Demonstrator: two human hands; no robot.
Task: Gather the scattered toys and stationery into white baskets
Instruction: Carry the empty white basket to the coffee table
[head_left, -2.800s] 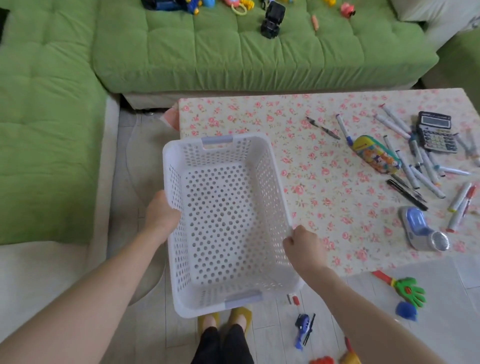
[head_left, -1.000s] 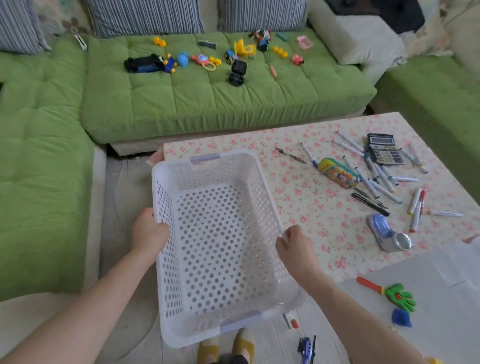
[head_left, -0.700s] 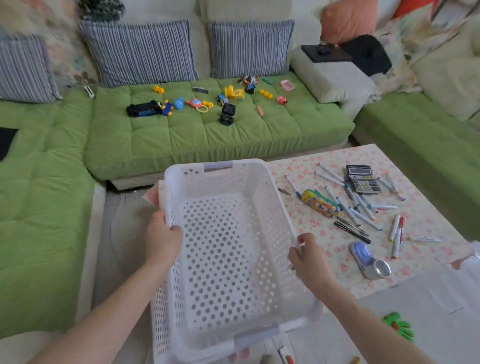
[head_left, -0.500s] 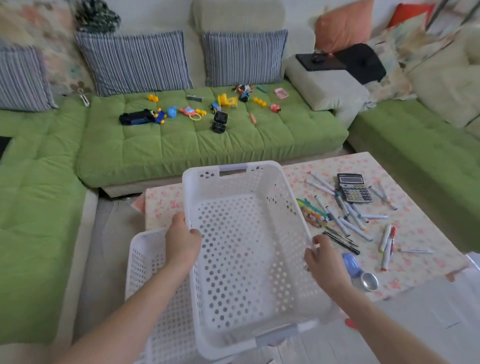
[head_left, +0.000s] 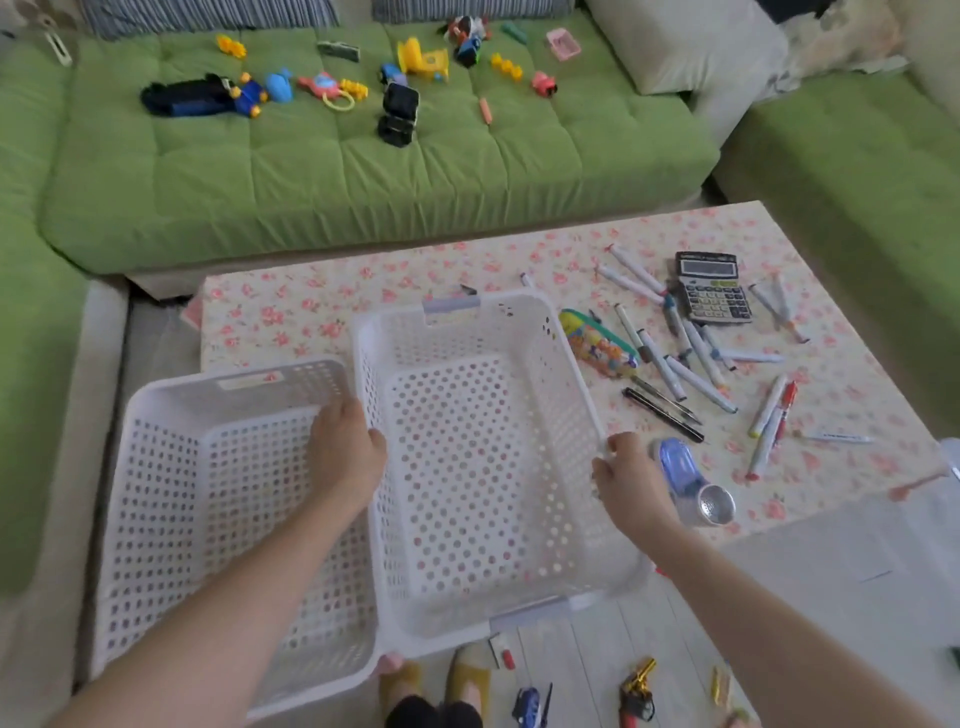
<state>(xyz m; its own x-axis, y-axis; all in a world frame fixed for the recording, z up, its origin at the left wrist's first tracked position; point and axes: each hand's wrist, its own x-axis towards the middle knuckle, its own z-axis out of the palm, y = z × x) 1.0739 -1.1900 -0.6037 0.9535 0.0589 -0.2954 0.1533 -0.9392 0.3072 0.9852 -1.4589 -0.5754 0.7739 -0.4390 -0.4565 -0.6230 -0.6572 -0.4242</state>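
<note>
The grip is two-handed. The left hand curls over the left long rim of a white perforated plastic basket, and the right hand pinches the opposite long rim. Both are clamped on it, and neither is free.

The basket's long axis runs away from the person, with its far end over the floral-clothed counter and its near end out over the floor. A second white perforated basket lies just beside it on the left, lower and partly overlapped by it.

The stationery is all to the right. A patterned pencil case is just beside the right wall, with grey markers and a dark calculator farther out. A blue-and-silver gadget sits by the right hand, so I judge that hand the nearer one for loading.

The toys on the green sofa are well apart, beyond the counter.
</note>
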